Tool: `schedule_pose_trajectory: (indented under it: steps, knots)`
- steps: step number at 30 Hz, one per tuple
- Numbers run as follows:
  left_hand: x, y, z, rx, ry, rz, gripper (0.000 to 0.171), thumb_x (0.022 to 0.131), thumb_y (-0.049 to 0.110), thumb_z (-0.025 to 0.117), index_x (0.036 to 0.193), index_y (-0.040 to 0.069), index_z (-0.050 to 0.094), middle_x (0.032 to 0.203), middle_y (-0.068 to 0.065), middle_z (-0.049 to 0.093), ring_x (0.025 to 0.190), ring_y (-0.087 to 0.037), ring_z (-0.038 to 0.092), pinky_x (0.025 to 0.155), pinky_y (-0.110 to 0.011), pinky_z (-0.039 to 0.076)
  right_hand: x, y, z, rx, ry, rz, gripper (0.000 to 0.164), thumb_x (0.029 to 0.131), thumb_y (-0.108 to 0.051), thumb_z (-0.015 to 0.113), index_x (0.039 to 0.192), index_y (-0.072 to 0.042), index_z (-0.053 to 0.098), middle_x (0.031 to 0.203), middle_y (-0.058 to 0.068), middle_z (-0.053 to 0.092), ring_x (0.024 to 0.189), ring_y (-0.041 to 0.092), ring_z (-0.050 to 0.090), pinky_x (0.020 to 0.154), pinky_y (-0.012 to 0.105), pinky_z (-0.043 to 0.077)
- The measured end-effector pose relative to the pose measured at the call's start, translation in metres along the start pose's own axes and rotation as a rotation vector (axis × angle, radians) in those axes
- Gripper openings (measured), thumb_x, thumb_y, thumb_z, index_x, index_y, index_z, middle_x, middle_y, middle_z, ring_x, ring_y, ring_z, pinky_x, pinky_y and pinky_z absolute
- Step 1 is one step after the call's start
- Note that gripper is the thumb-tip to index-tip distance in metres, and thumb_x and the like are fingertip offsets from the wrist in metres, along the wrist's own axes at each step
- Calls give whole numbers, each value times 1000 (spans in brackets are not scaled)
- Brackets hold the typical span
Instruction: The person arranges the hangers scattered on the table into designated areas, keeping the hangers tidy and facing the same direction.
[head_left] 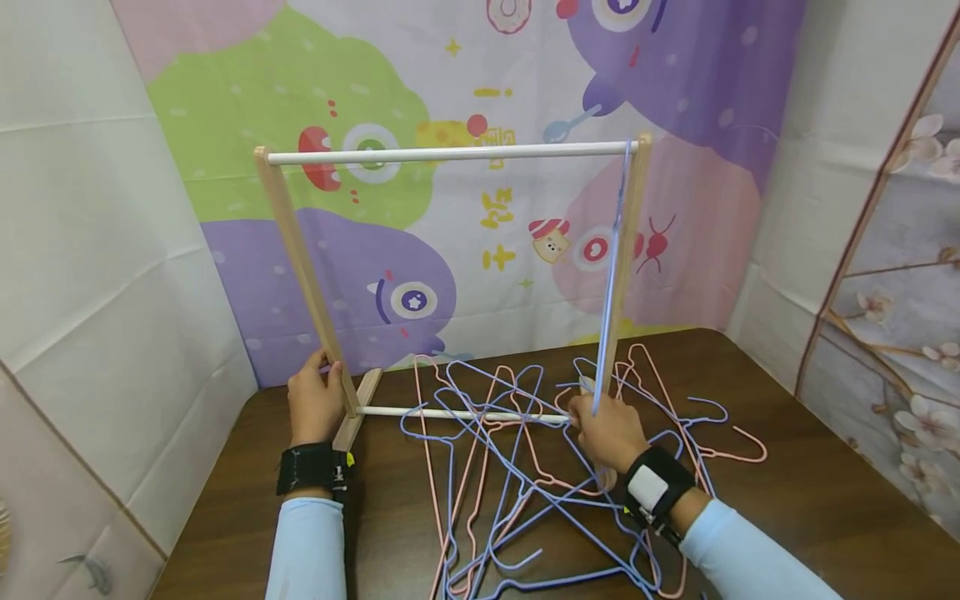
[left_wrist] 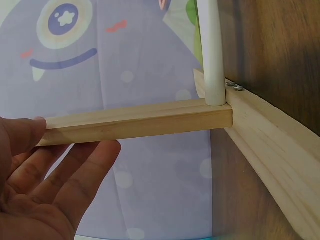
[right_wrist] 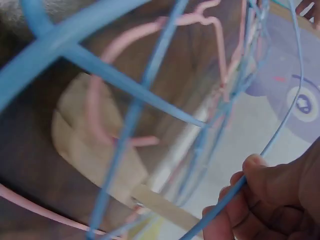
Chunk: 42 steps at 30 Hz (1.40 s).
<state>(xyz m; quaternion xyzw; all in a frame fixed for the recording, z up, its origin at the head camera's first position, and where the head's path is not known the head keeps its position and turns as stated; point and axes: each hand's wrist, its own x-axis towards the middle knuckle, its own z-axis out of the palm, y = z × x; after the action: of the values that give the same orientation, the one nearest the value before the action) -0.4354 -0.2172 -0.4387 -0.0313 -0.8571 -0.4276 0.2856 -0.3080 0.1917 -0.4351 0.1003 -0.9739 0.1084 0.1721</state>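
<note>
A small rack of pale wood with a white top rod point(head_left: 450, 155) stands upright on the table. My left hand point(head_left: 313, 400) grips its left post point(head_left: 303, 258) low down; in the left wrist view the thumb lies on one side of the post point(left_wrist: 140, 120) and fingers on the other. A blue clothes hanger point(head_left: 611, 275) hangs from the top rod at its right end, beside the right post point(head_left: 633, 217). My right hand point(head_left: 609, 429) pinches this hanger's lower part; the right wrist view shows the blue hanger point(right_wrist: 225, 202) between thumb and fingers.
Tangled blue and pink hangers lie on the brown table point(head_left: 225, 517), around and over the rack's lower rod point(head_left: 390, 411). Among them are a pink hanger point(head_left: 750, 458) at the right and a blue one point(head_left: 570, 577) in front. A patterned cloth point(head_left: 495, 317) hangs behind.
</note>
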Motion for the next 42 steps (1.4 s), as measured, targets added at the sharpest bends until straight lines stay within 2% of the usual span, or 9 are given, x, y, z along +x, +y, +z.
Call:
schedule_pose_trajectory:
  steps: [9,14,21,26,28,31,36,38,42]
  knots:
    - [1,-1,1,10,7,-14,32,103,11,60,133,0,64,126,-23,68,108,-46,68,94,-60,52,3,10,21,76,-66,101,22,81,-1,71,68,-16,59,66,-1,60,59,23,59,50,44,47]
    - [1,-1,1,19,8,-2,31,103,11,60,132,0,64,124,-24,69,108,-46,68,94,-61,51,3,11,26,77,-75,114,17,83,-5,74,73,-14,63,70,2,64,61,25,60,52,45,49]
    - [0,1,1,18,14,15,31,103,9,60,132,-2,64,123,-25,69,105,-48,69,91,-63,52,-1,7,16,83,-19,73,8,87,-9,77,83,-8,71,79,8,69,69,28,66,58,48,54]
    - [-1,1,0,14,19,27,31,102,7,61,131,-3,64,123,-26,69,103,-47,70,89,-62,54,-15,-17,1,93,22,47,13,87,-14,80,78,-14,70,74,-1,64,64,16,60,55,41,51]
    - [-2,1,0,11,18,29,31,102,7,60,131,-3,64,123,-26,69,102,-47,70,88,-61,54,-27,-31,-6,144,14,47,16,88,-18,81,77,-18,69,68,-7,60,59,10,55,52,35,47]
    - [-2,1,0,7,16,28,31,102,7,60,132,-3,64,124,-26,69,103,-47,70,89,-61,54,-48,-52,-12,324,-27,19,18,89,-22,79,75,-21,69,60,-15,53,53,2,47,49,26,41]
    - [-2,-2,0,12,10,22,32,103,8,60,133,-2,63,125,-25,68,105,-47,69,92,-61,53,-80,-70,-5,648,-191,16,31,93,-25,75,65,-16,66,51,-18,46,46,-2,40,43,20,31]
    - [-1,-3,1,15,9,23,33,103,8,60,134,-2,63,125,-25,68,106,-47,68,93,-62,52,-87,-70,0,683,-222,51,37,93,-27,75,61,-14,63,50,-17,46,45,-2,39,42,19,29]
    - [1,-3,1,19,6,23,34,103,8,60,135,-2,62,126,-25,68,109,-48,67,95,-63,50,-98,-64,10,665,-290,125,42,93,-33,76,59,-15,59,46,-16,46,39,-3,41,38,18,31]
